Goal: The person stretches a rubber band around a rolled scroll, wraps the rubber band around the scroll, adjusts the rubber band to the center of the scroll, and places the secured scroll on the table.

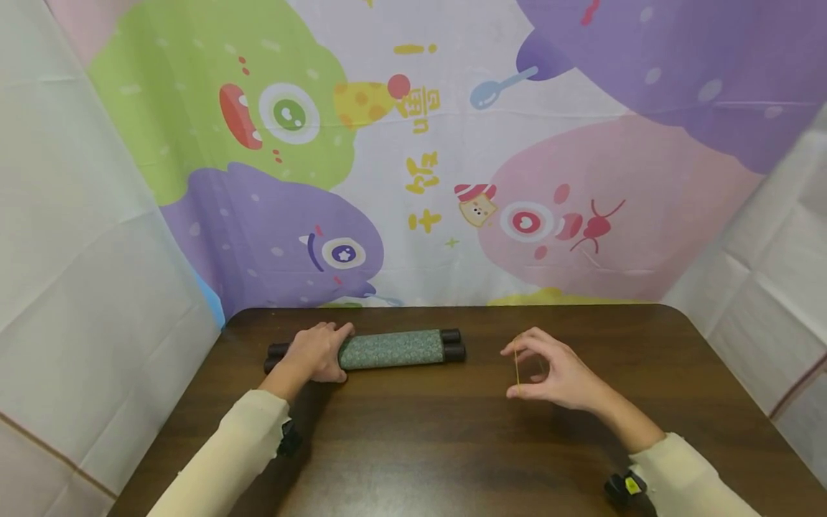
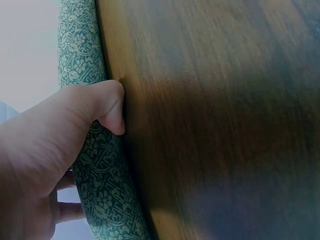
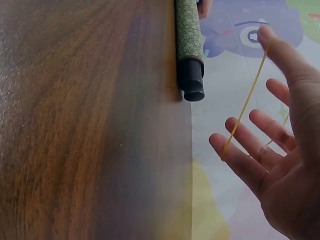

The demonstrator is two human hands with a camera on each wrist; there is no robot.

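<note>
The green, floral-patterned double roll with black ends (image 1: 394, 350) lies in the grip of the nearer left hand (image 1: 315, 353), its long axis running sideways toward the right hand (image 1: 562, 370), which, apart beyond its free end, spreads a thin yellow elastic band (image 3: 249, 96) wide.
</note>
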